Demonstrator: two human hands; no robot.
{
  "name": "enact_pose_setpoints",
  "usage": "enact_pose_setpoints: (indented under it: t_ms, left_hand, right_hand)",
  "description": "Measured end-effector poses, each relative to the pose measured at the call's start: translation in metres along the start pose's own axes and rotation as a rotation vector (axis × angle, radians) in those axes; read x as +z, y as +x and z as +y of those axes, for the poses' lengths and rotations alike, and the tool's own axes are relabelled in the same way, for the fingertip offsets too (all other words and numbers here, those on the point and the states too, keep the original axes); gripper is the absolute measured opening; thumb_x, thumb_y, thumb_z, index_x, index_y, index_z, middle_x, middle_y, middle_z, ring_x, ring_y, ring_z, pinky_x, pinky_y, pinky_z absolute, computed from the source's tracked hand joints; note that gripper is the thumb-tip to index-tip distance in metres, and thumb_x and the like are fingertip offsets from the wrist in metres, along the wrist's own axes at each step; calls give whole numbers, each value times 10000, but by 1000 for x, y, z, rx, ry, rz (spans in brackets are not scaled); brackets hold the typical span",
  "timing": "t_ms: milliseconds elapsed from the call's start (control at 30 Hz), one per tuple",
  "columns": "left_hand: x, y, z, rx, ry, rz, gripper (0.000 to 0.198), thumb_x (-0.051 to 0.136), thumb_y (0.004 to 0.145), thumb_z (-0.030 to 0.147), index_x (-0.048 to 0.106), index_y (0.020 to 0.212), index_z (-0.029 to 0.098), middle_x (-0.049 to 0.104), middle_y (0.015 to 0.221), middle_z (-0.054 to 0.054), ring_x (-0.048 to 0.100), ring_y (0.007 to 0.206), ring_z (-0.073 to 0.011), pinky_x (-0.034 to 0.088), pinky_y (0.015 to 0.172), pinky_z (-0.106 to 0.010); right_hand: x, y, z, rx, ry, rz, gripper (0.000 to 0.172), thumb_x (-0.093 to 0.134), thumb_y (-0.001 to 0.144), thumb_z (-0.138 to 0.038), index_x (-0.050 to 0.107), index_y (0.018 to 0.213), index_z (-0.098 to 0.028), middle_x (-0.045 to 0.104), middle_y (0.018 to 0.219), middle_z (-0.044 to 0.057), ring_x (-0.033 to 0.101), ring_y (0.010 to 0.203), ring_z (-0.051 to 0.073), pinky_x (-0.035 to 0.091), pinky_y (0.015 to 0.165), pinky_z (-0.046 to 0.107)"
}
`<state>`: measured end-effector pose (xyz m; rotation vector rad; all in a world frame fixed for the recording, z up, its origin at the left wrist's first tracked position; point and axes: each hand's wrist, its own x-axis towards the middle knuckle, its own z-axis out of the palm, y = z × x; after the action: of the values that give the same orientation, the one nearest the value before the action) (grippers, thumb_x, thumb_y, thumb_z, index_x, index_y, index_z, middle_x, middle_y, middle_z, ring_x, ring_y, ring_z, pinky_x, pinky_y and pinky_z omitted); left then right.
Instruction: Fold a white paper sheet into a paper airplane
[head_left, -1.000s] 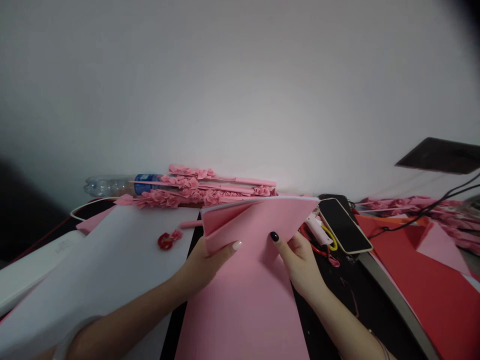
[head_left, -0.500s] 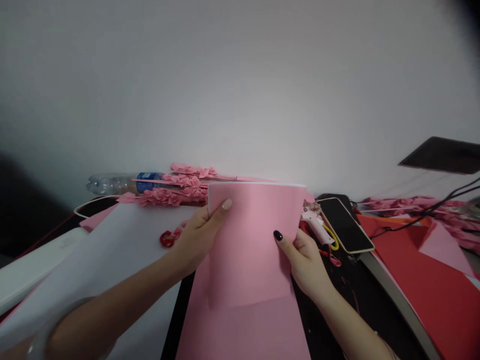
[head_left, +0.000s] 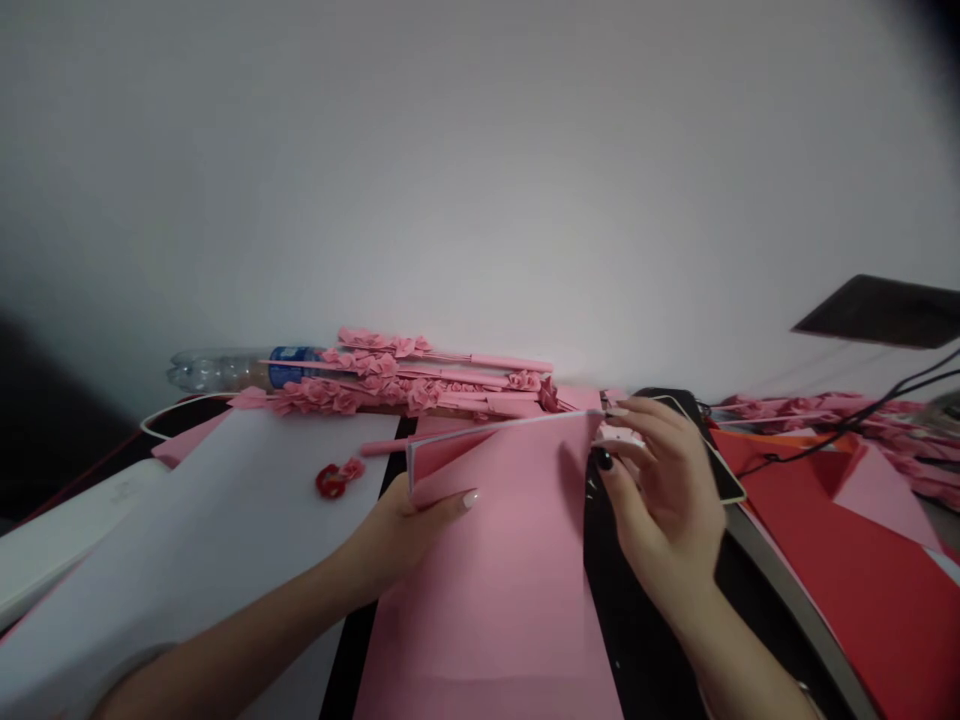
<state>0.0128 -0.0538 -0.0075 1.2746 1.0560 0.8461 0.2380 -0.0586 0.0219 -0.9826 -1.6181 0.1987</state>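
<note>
A folded sheet of pink paper (head_left: 517, 540) stands tilted in front of me, its top edges parted at the left. My left hand (head_left: 412, 525) pinches its left side, thumb on the front face and fingers behind. At the upper right corner, my right hand (head_left: 660, 480) is closed on a small white and pink tool (head_left: 616, 440), which touches the paper's edge. The fingers cover much of this tool, so its kind is unclear. More pink paper (head_left: 487, 697) lies underneath, on the dark table (head_left: 637, 640).
Pink paper flowers on stems (head_left: 375, 365) lie along the wall beside a plastic bottle (head_left: 217, 370). White paper (head_left: 247, 520) with a red-and-pink flower piece (head_left: 334, 480) is at left. Rightward are a phone (head_left: 727, 480), red paper (head_left: 855, 560) and black cables (head_left: 885, 400).
My right hand has left the paper's right side and picked up the white and pink tool, bringing it to the upper corner. The paper has dropped lower, uncovering flowers behind it.
</note>
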Motion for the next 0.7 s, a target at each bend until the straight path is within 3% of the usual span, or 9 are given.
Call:
enact_pose_setpoints:
  t_ms: [133,233,400,500,600,700]
  left_hand:
    - [-8,0,4,21,48,-84,403,599,832,380,590,1214,250,704,1040,-23,634,994,-249,525,817,-320]
    - [-19,1,9,-49,58,-190,405,604,829,394,599,1200,230,702,1035,-37,631,989,-252,525,794,-316]
    - [-39,5,13,-122,70,-369,350,609,831,406,648,1130,230,689,1081,-24,603,1052,-256,501,849,-325]
    - [-47,6,16,-141,136,-392,301,608,830,383,683,1072,222,686,1092,0,589,1074,-243,483,862,-289]
    - [-52,6,20,-191,214,-406,259,607,810,348,719,989,199,711,1010,20,608,1034,-236,482,834,-268]
    - [-56,7,24,-178,212,-442,271,614,787,290,709,1024,200,711,1023,14,607,1040,-234,479,828,-259]
  right_hand:
    - [-17,25,-12,-73,-140,-137,240,538,843,-105,663,974,-262,639,993,41,585,992,201,466,878,361]
    - [-26,41,-12,86,-101,-297,185,565,843,-166,692,942,-256,680,915,31,624,877,181,507,753,298]
    - [-26,61,-3,497,173,-834,142,625,820,-281,721,788,-181,670,694,13,616,609,116,514,582,223]
    - [-19,64,6,663,368,-949,168,671,787,-313,705,737,-157,638,638,-9,612,572,97,521,576,212]
    - [-12,62,17,731,481,-1045,177,688,771,-320,699,729,-149,614,616,-22,597,570,87,522,567,202]
    - [-7,61,22,694,507,-1178,163,645,804,-305,708,804,-155,632,670,-16,609,615,93,525,578,202]
